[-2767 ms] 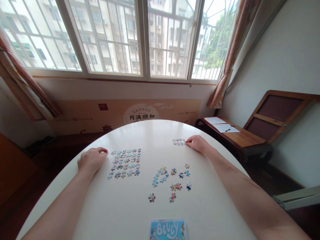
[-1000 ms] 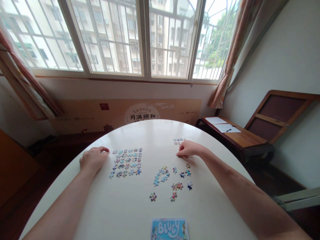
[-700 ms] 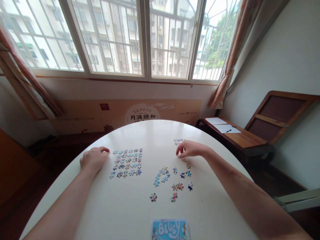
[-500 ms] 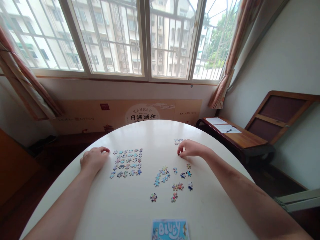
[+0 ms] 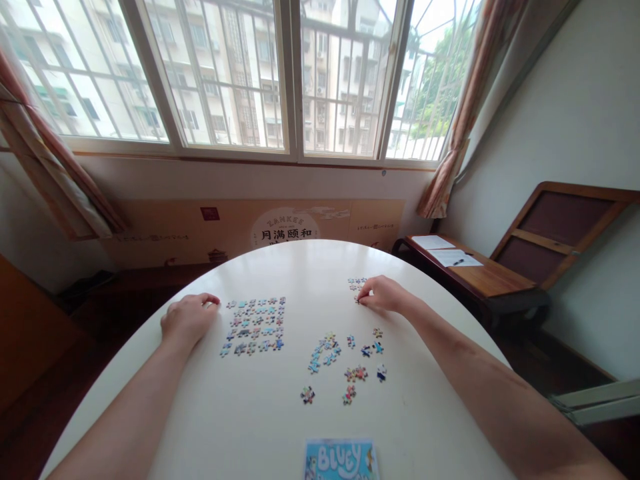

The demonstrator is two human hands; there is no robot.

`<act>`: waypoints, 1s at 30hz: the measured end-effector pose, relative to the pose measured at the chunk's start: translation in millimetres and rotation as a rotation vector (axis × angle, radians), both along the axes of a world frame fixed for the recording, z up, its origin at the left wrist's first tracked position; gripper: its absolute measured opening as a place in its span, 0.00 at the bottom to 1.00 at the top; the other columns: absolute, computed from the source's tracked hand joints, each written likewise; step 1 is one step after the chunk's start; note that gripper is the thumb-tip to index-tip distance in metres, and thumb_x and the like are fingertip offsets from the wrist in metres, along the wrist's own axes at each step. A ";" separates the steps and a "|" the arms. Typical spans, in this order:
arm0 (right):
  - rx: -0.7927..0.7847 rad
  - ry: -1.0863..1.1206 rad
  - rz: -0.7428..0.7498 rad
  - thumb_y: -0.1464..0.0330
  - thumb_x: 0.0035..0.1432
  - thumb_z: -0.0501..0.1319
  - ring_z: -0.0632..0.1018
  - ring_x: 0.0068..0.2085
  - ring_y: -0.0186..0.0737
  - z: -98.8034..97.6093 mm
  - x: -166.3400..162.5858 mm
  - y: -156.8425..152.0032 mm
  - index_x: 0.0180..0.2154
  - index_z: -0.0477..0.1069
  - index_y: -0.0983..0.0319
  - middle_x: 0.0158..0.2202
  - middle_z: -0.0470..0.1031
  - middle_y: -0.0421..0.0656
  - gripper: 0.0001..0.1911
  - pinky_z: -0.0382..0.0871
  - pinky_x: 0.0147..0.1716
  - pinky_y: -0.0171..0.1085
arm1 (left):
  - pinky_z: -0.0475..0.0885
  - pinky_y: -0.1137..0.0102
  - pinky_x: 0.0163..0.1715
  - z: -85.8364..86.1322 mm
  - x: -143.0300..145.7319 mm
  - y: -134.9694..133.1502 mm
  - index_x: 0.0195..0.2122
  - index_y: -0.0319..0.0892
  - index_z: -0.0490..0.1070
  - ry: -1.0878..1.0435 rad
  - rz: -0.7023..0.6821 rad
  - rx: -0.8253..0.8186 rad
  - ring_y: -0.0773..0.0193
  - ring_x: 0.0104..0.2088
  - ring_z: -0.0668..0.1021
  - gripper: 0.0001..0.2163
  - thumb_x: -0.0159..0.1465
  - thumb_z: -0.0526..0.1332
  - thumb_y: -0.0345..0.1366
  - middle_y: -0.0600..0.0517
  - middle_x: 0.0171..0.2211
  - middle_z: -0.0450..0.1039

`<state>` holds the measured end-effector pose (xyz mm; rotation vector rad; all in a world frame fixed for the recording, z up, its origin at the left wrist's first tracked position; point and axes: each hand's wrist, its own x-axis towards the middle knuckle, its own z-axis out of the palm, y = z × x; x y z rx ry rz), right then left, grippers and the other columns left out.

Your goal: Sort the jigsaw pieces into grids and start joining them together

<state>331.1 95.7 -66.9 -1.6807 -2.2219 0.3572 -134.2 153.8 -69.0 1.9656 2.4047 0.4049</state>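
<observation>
While both bare forearms reach across it, the round glossy white table (image 5: 280, 267) fills the lower half of the frame. Left of centre, the left hand (image 5: 187, 319) rests on it, fingers loosely curled and close together, holding nothing. Right of centre, the right hand (image 5: 384, 294) lies palm down, fingers drawn together; whether they pinch a piece cannot be told. The squared-off spread of blue and pastel jigsaw pieces (image 5: 255, 325) lies just right of the left forefinger. At the bottom edge, the blue printed puzzle box (image 5: 341, 459) is partly cut off. Above it, loose multicoloured jigsaw pieces (image 5: 355, 373) lie scattered. The small pale cluster of jigsaw pieces (image 5: 357, 285) touches the right fingertips.
</observation>
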 end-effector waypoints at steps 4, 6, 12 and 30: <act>0.031 -0.020 -0.045 0.69 0.54 0.64 0.80 0.41 0.41 -3.4 -1.2 0.7 0.36 0.84 0.53 0.39 0.83 0.39 0.10 0.70 0.40 0.35 | 0.69 0.58 0.47 0.6 0.5 -0.4 0.46 0.49 0.79 0.008 0.004 -0.012 0.47 0.50 0.73 0.16 0.62 0.56 0.44 0.45 0.53 0.73; 0.040 -0.028 -0.060 0.68 0.55 0.64 0.80 0.41 0.41 -4.7 -2.1 0.7 0.35 0.84 0.52 0.39 0.83 0.38 0.09 0.70 0.40 0.35 | 0.69 0.58 0.47 0.6 0.3 -0.4 0.45 0.49 0.79 0.007 0.002 -0.007 0.47 0.50 0.73 0.16 0.62 0.56 0.44 0.44 0.52 0.74; 0.066 -0.041 -0.094 0.67 0.56 0.63 0.80 0.41 0.41 -7.1 -4.8 0.6 0.36 0.84 0.52 0.40 0.83 0.38 0.09 0.70 0.40 0.35 | 0.70 0.57 0.46 1.3 0.4 -0.6 0.45 0.49 0.80 0.001 0.001 -0.001 0.46 0.49 0.74 0.16 0.60 0.57 0.44 0.44 0.52 0.74; 0.070 -0.028 -0.109 0.68 0.56 0.64 0.81 0.44 0.42 -10.1 -4.0 2.1 0.36 0.83 0.52 0.41 0.83 0.38 0.09 0.71 0.44 0.36 | 0.70 0.53 0.46 -1.2 -1.2 -0.1 0.42 0.48 0.80 -0.029 -0.028 0.033 0.40 0.50 0.74 0.15 0.60 0.57 0.44 0.40 0.51 0.74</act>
